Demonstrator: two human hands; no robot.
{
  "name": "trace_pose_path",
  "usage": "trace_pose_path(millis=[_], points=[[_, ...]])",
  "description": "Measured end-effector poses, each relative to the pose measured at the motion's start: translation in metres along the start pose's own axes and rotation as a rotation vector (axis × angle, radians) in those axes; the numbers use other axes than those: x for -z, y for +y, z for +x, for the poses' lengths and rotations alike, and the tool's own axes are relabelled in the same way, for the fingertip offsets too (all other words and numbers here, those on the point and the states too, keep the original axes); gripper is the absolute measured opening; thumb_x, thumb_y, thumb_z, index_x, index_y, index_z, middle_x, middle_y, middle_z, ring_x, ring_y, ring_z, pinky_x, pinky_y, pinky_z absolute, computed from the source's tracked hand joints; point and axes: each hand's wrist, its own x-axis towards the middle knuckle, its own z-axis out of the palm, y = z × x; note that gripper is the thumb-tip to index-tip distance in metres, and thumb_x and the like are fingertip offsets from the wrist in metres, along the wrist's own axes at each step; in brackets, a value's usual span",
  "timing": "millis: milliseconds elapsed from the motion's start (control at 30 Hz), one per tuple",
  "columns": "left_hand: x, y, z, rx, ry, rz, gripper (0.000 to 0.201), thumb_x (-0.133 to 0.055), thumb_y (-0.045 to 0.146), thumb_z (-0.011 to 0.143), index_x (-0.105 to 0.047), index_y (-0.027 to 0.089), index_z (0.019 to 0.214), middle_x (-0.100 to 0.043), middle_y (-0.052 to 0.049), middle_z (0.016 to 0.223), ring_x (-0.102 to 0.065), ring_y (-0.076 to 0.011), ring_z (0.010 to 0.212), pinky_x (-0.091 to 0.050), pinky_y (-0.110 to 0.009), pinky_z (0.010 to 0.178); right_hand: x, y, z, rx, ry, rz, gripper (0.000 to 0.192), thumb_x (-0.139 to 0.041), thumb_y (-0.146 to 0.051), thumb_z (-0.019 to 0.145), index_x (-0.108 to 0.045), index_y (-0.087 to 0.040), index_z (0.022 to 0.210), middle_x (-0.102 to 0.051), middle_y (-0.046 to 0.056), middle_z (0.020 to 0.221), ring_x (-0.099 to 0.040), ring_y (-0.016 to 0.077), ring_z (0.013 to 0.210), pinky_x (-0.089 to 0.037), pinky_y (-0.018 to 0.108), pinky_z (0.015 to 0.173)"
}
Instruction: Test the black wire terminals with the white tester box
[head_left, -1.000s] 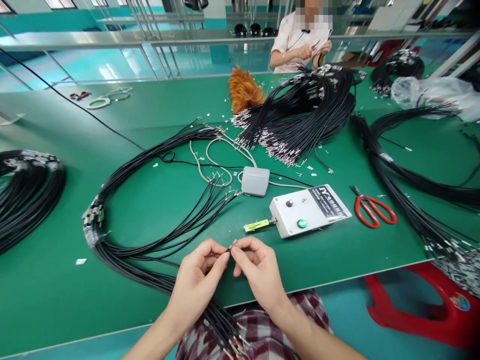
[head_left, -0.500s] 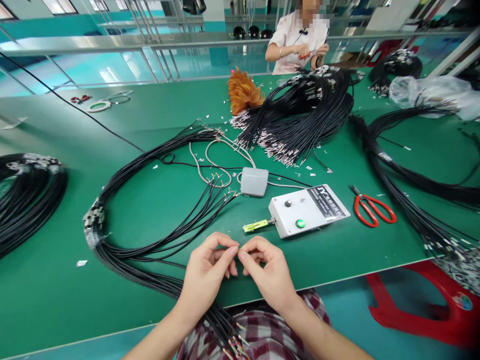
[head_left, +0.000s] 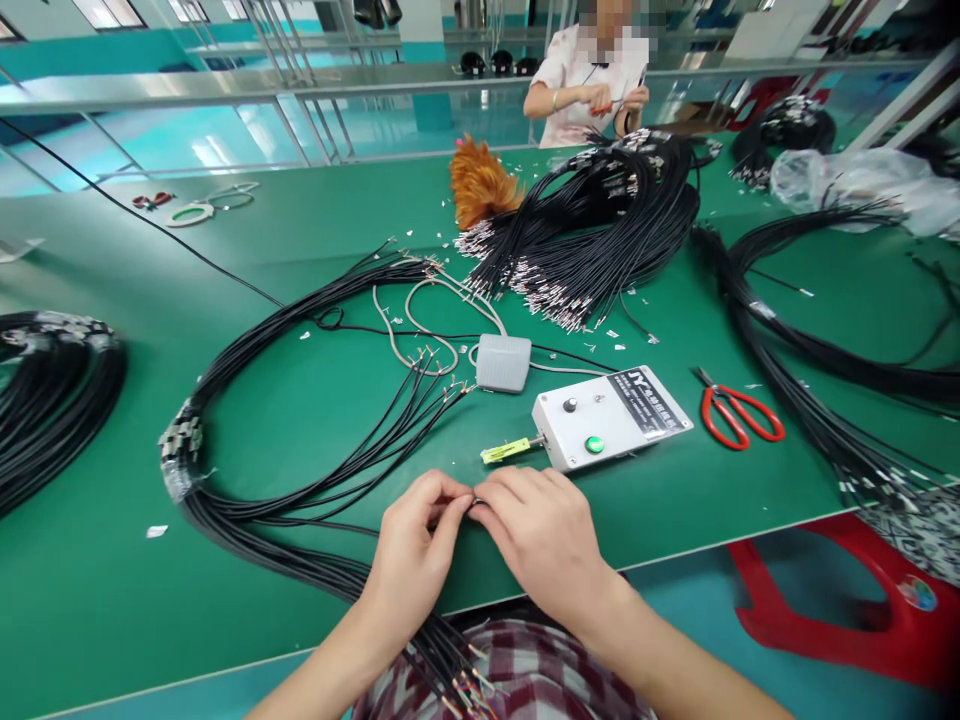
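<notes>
My left hand [head_left: 420,540] is closed in a pinch, thumb against forefinger. My right hand [head_left: 536,525] meets it fingertip to fingertip, also pinching. A short dark bit of black cable [head_left: 478,501] shows between them; its tip is hidden by my fingers. Behind my left wrist runs a bundle of black cables [head_left: 277,555], tied with clear wrap at the left, its stripped coloured ends hanging over my lap. Just beyond my hands lies a white control box [head_left: 577,430] with a lit green button and a yellow-green clip [head_left: 506,451] on its shaft.
A grey pedal [head_left: 504,362] sits behind the box. Red-handled pliers [head_left: 739,415] lie to its right. A big heap of black cables [head_left: 600,230] and an orange-brown feather duster [head_left: 480,185] are farther back. Across the table, a person [head_left: 592,85] holds an orange-handled tool.
My right hand has rolled over, its back now facing up and its fingers closer together. A dark bit of cable shows between the fingertips. The view has shifted slightly.
</notes>
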Motion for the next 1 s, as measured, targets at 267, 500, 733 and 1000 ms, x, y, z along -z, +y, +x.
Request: trace_pose_path(millis=[267,500,733,1000], points=[[0.001,0.001,0.005,-0.058,0.006,0.098,0.016,-0.052,0.022,0.093,-0.06,0.021,0.079,-0.063,-0.001,0.076,-0.061,-0.0169,0.071,-0.047,-0.027,0.067,0.016,0.029,0.007,0.099,0.09,-0.122,0.018,-0.053,-0.02,0.099,-0.069,-0.018,0.092,-0.074,0.002,0.093,-0.063,0.0182,0.087,-0.034,0.033,0.074],[-0.002,0.001,0.025,0.018,0.04,0.035,0.016,-0.053,0.024,0.089,-0.058,0.02,0.075,-0.063,0.0,0.071,-0.06,-0.0154,0.063,-0.045,-0.024,0.058,0.008,0.04,0.017,0.093,0.013,-0.285,0.02,-0.065,-0.017,0.091,-0.066,-0.016,0.111,-0.072,0.005,0.116,-0.058,0.0226,0.111,-0.03,0.038,0.089],[-0.006,0.0,0.033,0.022,0.05,0.078,0.015,-0.052,0.024,0.088,-0.057,0.02,0.075,-0.062,0.0,0.07,-0.059,-0.0153,0.061,-0.043,-0.024,0.056,0.008,0.047,0.03,0.136,-0.048,-0.371,0.007,-0.064,-0.017,0.091,-0.07,-0.02,0.094,-0.072,0.001,0.085,-0.058,0.019,0.089,-0.029,0.037,0.083],[-0.013,-0.007,0.041,0.012,0.049,0.149,0.015,-0.051,0.023,0.089,-0.057,0.02,0.075,-0.062,-0.001,0.071,-0.059,-0.0174,0.064,-0.044,-0.027,0.06,0.012,0.05,0.039,0.149,-0.125,-0.367,0.012,-0.062,-0.015,0.091,-0.07,-0.021,0.085,-0.069,0.0,0.077,-0.056,0.0187,0.082,-0.027,0.039,0.088]])
